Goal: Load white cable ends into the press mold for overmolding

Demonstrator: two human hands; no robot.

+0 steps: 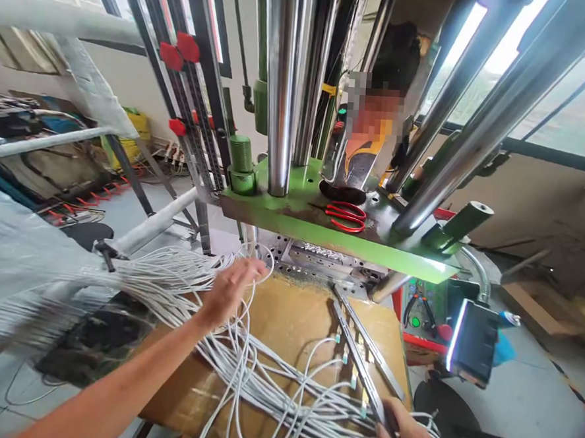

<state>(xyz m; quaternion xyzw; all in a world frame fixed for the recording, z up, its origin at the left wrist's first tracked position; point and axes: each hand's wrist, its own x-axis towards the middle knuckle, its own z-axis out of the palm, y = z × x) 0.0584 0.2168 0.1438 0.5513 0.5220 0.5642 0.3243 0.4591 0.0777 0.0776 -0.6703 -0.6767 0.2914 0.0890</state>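
My left hand (pixel 231 288) reaches forward over a thick bundle of white cables (pixel 170 281), its fingers closed around a few of the strands near the machine's mould plate (pixel 320 260). At the lower right, my right hand (pixel 405 437) grips the near end of a long metal fixture bar (pixel 361 355). The bar lies slantwise across a yellowish work board (pixel 286 318) and carries several cable ends with small connectors. More loose white cables spread over the board between both hands.
A green vertical press (pixel 293 212) with chrome columns (pixel 283 86) rises ahead; red scissors (pixel 345 215) lie on its plate. A person sits behind the machine. A control box with coloured buttons (pixel 423 313) is at right, a black lamp (pixel 473 339) beside it. A white rail (pixel 153 224) holds the cables at left.
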